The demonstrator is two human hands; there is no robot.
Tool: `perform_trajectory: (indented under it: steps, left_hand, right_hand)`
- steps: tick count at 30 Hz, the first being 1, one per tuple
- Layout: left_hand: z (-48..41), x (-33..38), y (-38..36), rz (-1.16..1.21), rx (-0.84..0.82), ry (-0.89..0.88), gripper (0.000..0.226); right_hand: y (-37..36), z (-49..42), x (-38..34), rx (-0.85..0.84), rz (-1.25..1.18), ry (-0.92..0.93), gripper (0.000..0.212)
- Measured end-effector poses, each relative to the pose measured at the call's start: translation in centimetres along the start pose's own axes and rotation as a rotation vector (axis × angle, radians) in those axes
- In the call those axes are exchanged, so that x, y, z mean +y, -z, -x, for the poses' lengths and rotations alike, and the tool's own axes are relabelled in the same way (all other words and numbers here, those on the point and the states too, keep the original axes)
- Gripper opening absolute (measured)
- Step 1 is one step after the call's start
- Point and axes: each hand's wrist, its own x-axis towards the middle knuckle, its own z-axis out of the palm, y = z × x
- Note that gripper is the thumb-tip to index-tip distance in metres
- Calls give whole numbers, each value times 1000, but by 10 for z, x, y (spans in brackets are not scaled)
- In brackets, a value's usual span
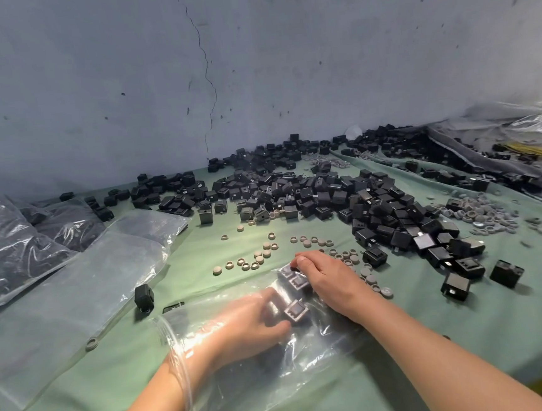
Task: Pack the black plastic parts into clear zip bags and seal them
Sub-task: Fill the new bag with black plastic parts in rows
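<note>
The clear zip bag (259,353) lies flat near the bench's (438,338) near edge, its open mouth towards me and round my left wrist. A few black parts (296,311) sit at its far, closed end. My left hand (250,322) is inside the bag, fingers bent towards those parts; through the glare of the plastic I cannot tell whether it has hold of one. My right hand (328,279) is outside, on top of the bag's far end, fingers curled down and thumb pressed on the plastic, gripping the bag there. Just beyond lie scattered round caps (261,255), and past them the big pile of loose black parts (361,204) spreads to the far edge and the right. One black part (144,296) stands alone left of the bag. Empty bags (73,288) lie along the left edge, with filled bags (4,241) behind them at the far left corner
</note>
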Motion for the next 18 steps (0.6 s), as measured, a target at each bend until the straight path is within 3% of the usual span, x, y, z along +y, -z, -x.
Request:
perform_trajectory:
  steps: [6,13,18]
  left_hand:
    - [-12,-1,3,-102,51,60,8]
    - [-21,0,0,-61,-10,111,35]
    - [-23,6,-7,-7,31,149,33]
  right_hand:
    - [2,2,-2,-7,-21,-20,40]
    - [2,2,-1,-1,-12,-12,41]
    - [2,2,-1,3,3,-5,40]
